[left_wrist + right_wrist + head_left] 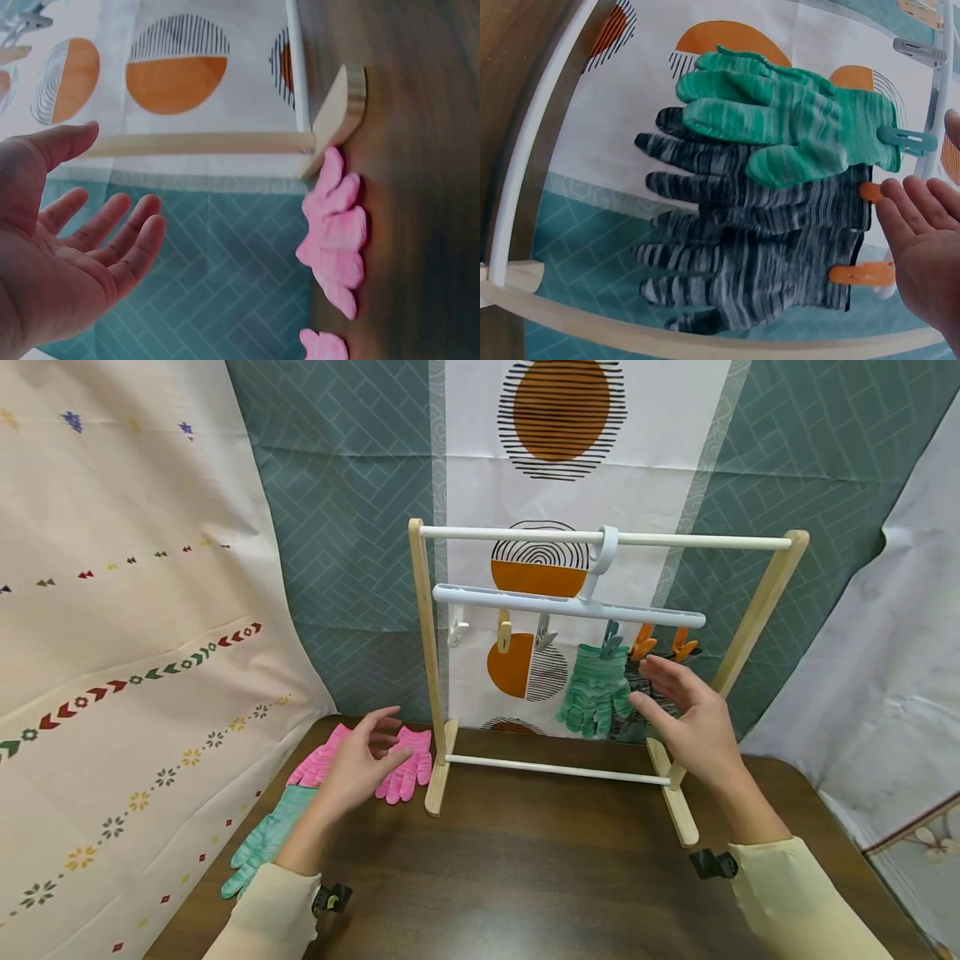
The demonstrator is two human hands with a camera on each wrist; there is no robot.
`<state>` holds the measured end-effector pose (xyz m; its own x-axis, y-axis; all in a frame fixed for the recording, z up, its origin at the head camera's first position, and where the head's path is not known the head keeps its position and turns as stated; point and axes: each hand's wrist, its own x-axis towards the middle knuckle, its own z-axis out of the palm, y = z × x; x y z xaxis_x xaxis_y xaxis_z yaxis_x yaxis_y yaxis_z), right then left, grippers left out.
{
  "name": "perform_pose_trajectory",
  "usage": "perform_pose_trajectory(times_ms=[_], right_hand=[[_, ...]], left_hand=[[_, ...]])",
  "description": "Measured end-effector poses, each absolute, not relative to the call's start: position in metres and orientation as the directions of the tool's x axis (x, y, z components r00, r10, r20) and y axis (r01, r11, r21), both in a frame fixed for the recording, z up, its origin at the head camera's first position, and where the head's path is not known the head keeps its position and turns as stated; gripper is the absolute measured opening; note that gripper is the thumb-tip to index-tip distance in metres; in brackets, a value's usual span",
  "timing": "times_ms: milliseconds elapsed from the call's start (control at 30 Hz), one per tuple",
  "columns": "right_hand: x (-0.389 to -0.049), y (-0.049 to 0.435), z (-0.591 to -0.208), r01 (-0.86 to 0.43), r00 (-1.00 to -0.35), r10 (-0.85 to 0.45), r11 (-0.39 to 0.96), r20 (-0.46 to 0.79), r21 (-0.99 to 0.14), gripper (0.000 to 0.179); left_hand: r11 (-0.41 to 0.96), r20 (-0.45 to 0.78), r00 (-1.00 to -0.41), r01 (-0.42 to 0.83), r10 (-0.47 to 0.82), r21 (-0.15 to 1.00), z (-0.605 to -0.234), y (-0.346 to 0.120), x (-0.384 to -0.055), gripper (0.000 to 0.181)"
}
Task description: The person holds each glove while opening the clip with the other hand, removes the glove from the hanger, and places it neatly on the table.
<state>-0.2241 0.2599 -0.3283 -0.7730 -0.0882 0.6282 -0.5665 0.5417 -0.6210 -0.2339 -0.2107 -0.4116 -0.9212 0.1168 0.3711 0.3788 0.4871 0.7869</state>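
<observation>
My left hand (pixel 362 758) is held in the air over the pink gloves (pixel 406 766) on the table, fingers loosely bent around nothing. Under its forearm lies a green glove (pixel 270 835). Near the right end of the hanger (pixel 525 602), my right hand (pixel 693 718) is raised with relaxed, empty fingers. Beside it a green striped glove (pixel 795 112) hangs from a teal clothespin (pixel 907 139). Two black-and-grey striped gloves (pixel 750 277) hang from orange clothespins (pixel 862 274), partly hidden behind the right hand in the head view.
A wooden rack (pixel 427 635) with white rods stands on the brown table (pixel 525 860). A white clothespin (pixel 457 627), a yellow clothespin (pixel 504 632) and a grey clothespin (pixel 544 632) on the hanger hold nothing. Patterned cloths (pixel 330 527) hang behind and at both sides.
</observation>
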Motion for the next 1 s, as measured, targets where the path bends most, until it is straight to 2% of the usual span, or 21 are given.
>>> perform_pose_trajectory(times_ms=[533, 1000], right_hand=[[-0.237, 0.242, -0.314, -0.629, -0.735, -0.097, 0.468, 0.671, -0.622, 0.060], [-0.244, 0.223, -0.306, -0.600, -0.750, -0.098, 0.517, 0.654, -0.611, 0.068]], left_hand=[[0.359, 0.401, -0.892, 0.452, 0.211, 0.817, -0.395, -0.157, -0.244, 0.066], [0.312, 0.415, -0.866, 0.490, 0.278, 0.814, -0.388, -0.098, -0.257, 0.065]])
